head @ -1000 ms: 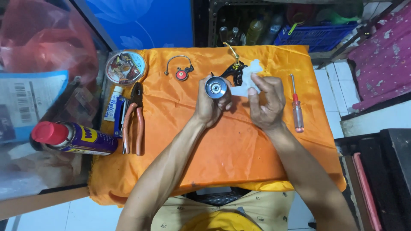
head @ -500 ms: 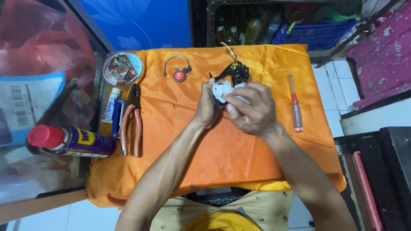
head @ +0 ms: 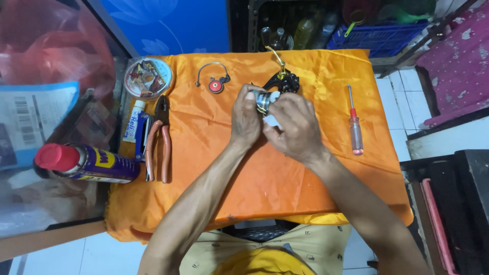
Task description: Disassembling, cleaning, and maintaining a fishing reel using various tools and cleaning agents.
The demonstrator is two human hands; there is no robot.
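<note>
Two hands [head: 275, 122], one pliers [head: 158, 140], one screwdriver [head: 354, 125], one spray can [head: 86, 163], one disc [head: 147, 77].

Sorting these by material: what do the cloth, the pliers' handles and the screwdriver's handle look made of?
Orange cloth: shiny satin-like fabric, judging by sheen and soft creases. Pliers: dark metal head, handles in reddish sleeves, probably rubber or plastic. Screwdriver: slim metal shaft, translucent reddish handle, likely hard plastic.
</note>
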